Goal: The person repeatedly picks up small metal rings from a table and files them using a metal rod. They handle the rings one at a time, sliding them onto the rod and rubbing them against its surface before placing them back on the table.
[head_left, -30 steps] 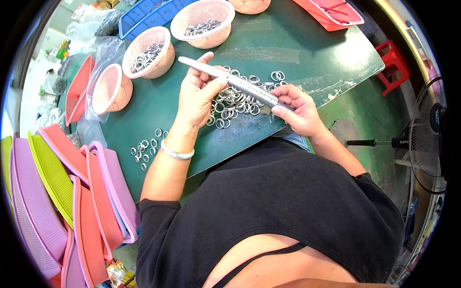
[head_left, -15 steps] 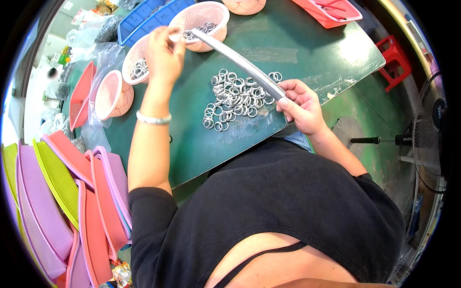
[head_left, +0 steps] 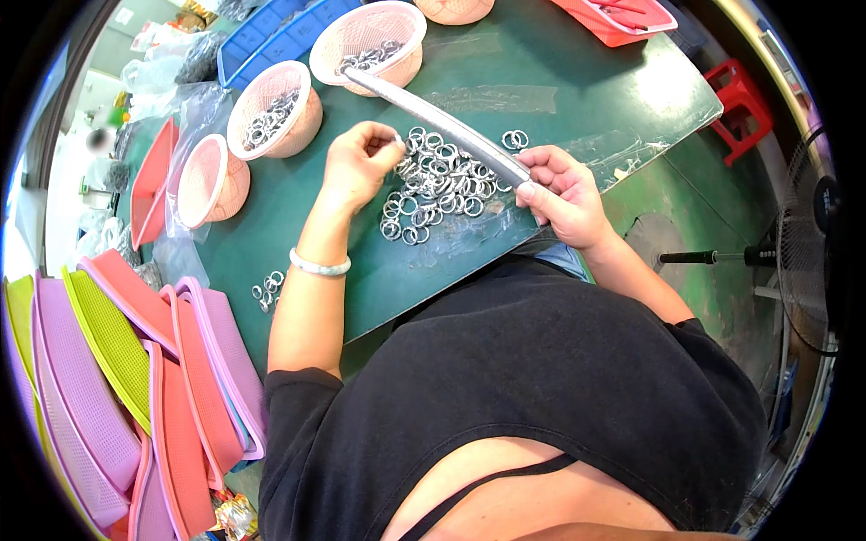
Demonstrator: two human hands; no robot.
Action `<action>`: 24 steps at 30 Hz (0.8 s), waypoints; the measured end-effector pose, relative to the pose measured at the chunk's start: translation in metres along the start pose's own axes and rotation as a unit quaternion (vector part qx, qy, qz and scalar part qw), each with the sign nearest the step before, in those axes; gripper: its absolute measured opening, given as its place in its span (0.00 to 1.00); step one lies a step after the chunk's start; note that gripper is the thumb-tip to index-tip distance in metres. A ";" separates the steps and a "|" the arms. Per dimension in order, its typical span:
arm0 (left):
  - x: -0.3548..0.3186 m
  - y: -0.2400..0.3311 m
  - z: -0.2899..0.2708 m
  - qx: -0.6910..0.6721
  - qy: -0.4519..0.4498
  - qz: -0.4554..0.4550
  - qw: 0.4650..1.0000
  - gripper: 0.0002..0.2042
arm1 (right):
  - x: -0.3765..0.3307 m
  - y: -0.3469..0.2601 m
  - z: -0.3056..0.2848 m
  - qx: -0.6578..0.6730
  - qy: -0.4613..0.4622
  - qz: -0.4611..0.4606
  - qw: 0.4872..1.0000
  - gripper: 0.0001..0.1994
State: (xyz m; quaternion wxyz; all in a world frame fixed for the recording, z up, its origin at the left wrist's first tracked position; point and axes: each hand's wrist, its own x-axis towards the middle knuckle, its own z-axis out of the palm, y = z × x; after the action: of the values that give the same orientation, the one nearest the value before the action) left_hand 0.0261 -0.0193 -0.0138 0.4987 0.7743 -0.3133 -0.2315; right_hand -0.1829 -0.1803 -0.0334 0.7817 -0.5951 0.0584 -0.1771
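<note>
My right hand [head_left: 568, 194] grips the thick dark end of a ring mandrel [head_left: 433, 117], a long tapered metal rod. The rod slants up to the left, and its thin end lies over the edge of a pink basket [head_left: 417, 54] with rings in it. A loose pile of silver-coloured rings [head_left: 442, 185] covers the green table below the rod. At the pile's upper left edge is my left hand [head_left: 361, 162], thumb and fingers pinched together. What sits between those fingertips is too small to make out.
Left of the rod stand another pink basket of rings [head_left: 302, 117] and a smaller pink basket [head_left: 230, 194]. Behind them is a blue crate [head_left: 248, 54]. A few rings [head_left: 265, 293] lie beside my left forearm. Stacked coloured baskets [head_left: 99, 388] fill the lower left; a fan [head_left: 798, 234] stands right.
My left hand has moved from the rod's thin end by the baskets down and right to the ring pile. The rod's thin end has dipped and shifted slightly left.
</note>
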 end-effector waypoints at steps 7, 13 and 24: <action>-0.009 0.001 -0.022 -0.420 0.003 0.038 0.907 0.10 | 0.001 0.001 0.000 -0.002 -0.007 0.013 1.000 0.14; -0.012 0.003 -0.025 -0.458 0.081 0.066 0.883 0.09 | 0.001 -0.004 0.003 -0.017 -0.033 0.027 0.999 0.13; -0.009 -0.006 -0.023 -0.396 0.138 0.098 0.902 0.09 | 0.002 -0.008 0.009 -0.071 -0.055 0.033 0.995 0.12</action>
State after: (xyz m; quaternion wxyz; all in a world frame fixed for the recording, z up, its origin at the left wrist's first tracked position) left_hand 0.0365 0.0036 -0.0099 0.8230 0.5021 -0.1981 -0.1769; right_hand -0.1797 -0.1743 -0.0231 0.7451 -0.6555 0.0474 -0.1134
